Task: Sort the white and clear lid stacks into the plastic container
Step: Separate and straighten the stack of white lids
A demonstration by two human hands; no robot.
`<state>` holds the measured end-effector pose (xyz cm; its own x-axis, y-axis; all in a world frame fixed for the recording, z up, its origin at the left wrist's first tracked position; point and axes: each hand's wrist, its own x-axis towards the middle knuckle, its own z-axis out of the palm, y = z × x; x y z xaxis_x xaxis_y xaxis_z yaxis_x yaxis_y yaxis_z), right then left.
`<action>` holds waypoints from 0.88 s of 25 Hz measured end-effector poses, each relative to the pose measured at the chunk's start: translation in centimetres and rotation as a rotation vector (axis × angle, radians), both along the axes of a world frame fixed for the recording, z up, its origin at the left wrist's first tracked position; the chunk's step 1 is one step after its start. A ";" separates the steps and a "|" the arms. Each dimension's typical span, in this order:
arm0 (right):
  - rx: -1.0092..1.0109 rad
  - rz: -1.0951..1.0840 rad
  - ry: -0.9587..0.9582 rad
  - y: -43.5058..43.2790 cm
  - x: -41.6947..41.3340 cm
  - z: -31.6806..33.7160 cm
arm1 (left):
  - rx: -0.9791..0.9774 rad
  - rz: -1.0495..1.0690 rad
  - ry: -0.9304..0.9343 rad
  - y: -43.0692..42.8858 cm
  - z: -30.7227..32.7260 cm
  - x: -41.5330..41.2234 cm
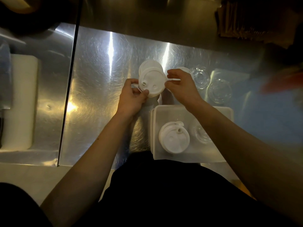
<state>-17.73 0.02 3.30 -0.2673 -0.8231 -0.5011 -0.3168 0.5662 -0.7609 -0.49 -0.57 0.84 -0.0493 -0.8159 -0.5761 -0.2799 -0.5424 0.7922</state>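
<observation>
Brushed steel counter (101,66) fills the view, streaked with glare, and a dark seam runs down its left part. Left of that seam lies a white block (21,99) (a cutting board, perhaps). Both hands work at the middle of the counter on a stack of white lids (151,80), which is tilted toward the camera. The left hand (131,97) pinches the stack's near-left edge between thumb and fingertips; the right hand (181,86) pinches its right edge, fingers curled. Another white lid (184,69) peeks out just beyond the right hand. To the right, on the counter, lie two piles of clear lids (200,78), one farther, one nearer (219,90), just beside each other. Near the body sits the plastic container (164,155), under the right forearm. Inside it a white lid stack (173,139) lies on the left and clear lids (199,135) on the right, partly hidden by the arm.
</observation>
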 end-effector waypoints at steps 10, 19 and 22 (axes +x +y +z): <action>-0.009 -0.214 -0.380 0.3 0.9 0.7 | 0.095 0.131 0.204 -0.4 1.4 -0.9; -0.030 -0.100 -0.259 -0.3 -0.1 1.0 | 0.096 0.187 0.284 -0.9 3.1 -0.6; -0.048 0.032 -0.170 -0.9 -0.9 1.2 | 0.025 0.128 0.230 -2.0 2.5 0.5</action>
<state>-18.62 -0.88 4.45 -0.1551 -0.8536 -0.4972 -0.1984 0.5200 -0.8308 -0.01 -2.58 3.36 -0.0793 -0.8095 -0.5817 -0.0217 -0.5820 0.8129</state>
